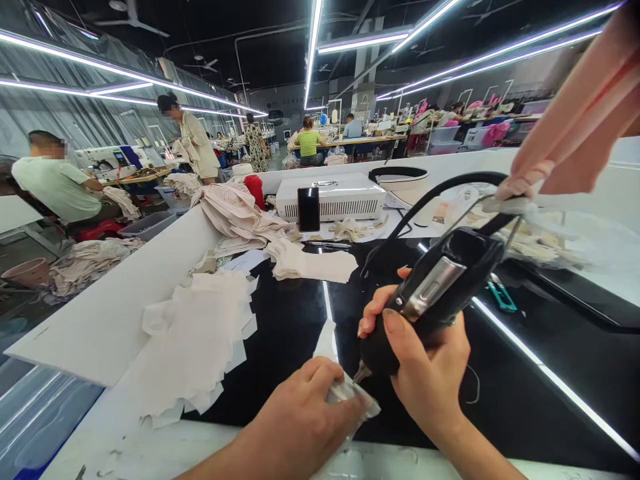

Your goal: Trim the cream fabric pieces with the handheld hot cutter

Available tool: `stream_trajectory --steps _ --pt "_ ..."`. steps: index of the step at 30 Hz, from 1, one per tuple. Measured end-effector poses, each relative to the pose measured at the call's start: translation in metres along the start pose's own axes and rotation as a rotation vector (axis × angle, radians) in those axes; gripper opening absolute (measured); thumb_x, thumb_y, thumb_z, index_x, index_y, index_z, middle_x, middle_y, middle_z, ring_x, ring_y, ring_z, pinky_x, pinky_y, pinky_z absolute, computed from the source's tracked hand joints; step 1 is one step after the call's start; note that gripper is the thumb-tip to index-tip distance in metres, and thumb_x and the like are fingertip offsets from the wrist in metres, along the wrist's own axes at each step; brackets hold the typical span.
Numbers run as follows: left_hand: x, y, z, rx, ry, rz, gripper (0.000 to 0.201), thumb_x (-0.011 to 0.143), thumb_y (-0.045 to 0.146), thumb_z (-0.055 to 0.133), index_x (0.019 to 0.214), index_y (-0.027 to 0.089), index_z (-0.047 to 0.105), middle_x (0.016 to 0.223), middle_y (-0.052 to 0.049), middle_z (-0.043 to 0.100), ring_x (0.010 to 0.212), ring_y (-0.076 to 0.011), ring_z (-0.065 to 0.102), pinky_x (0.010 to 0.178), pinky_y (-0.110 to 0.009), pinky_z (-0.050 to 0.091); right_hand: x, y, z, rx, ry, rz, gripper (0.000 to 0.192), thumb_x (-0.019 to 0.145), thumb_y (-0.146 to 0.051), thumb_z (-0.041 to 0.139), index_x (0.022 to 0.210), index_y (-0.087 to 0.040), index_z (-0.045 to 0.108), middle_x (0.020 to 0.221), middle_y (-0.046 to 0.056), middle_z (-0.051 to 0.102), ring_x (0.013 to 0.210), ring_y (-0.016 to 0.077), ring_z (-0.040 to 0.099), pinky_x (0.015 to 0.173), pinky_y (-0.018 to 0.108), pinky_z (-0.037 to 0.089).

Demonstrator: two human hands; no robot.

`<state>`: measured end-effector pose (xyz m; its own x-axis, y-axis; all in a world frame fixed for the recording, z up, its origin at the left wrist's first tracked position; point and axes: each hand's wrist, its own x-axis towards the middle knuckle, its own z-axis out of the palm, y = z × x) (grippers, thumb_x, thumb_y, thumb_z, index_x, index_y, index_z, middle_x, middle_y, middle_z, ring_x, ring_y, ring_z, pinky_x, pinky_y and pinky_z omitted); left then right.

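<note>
I'm in a garment factory: rows of sewing tables (350, 141) with seated workers (55, 180), heaps of cut fabric (195, 340) on my black worktop (525, 373) (a glossy one), long strip lights (313, 47) overhead.

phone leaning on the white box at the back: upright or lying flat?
Upright. The phone stands on its short edge, its dark face leaning against the front of the white box.

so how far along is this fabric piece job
Done, it seems: a loose heap of white cut pieces lies left of the hands. In hand: the left hand pins a small white piece to the black table while the right hand sets the black corded tool tip on it. Left: folded cream fabric further back looks untouched.
</note>
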<state>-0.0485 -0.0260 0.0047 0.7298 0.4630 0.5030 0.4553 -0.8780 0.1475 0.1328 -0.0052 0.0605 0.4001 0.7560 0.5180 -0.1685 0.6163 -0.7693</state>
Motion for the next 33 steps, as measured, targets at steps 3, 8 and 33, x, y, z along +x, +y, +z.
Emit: stream_trajectory --steps 3,8,33 --pt "0.000 0.000 -0.002 0.002 -0.007 0.004 0.022 0.115 0.023 0.063 0.135 0.023 0.071 0.112 -0.009 0.067 0.096 -0.0195 0.069 0.083 -0.028 0.066 0.000 -0.002 0.001 -0.028 0.013 0.000 0.028 0.092 -0.016 0.080 0.109 -0.029 0.062 0.082 -0.006 0.075 0.057 0.0138 0.069 0.054 0.025 0.061" --pt "0.000 -0.004 -0.009 -0.024 -0.077 -0.010 0.026 0.114 0.030 0.069 0.137 0.020 0.068 0.119 -0.007 0.072 0.107 -0.0224 0.071 0.096 -0.035 0.067 0.000 -0.002 0.001 -0.024 -0.002 -0.009 0.028 0.090 -0.019 0.084 0.106 -0.029 0.063 0.084 -0.006 0.076 0.060 0.0139 0.069 0.058 0.027 0.063" --pt "-0.011 -0.016 -0.013 -0.080 -0.160 -0.068 0.032 0.114 0.035 0.069 0.145 0.028 0.069 0.133 -0.010 0.065 0.117 -0.0258 0.068 0.102 -0.041 0.064 0.000 0.007 0.000 0.029 -0.008 -0.031 0.023 0.095 -0.026 0.086 0.106 -0.029 0.066 0.088 -0.005 0.075 0.063 0.0127 0.070 0.059 0.025 0.062"
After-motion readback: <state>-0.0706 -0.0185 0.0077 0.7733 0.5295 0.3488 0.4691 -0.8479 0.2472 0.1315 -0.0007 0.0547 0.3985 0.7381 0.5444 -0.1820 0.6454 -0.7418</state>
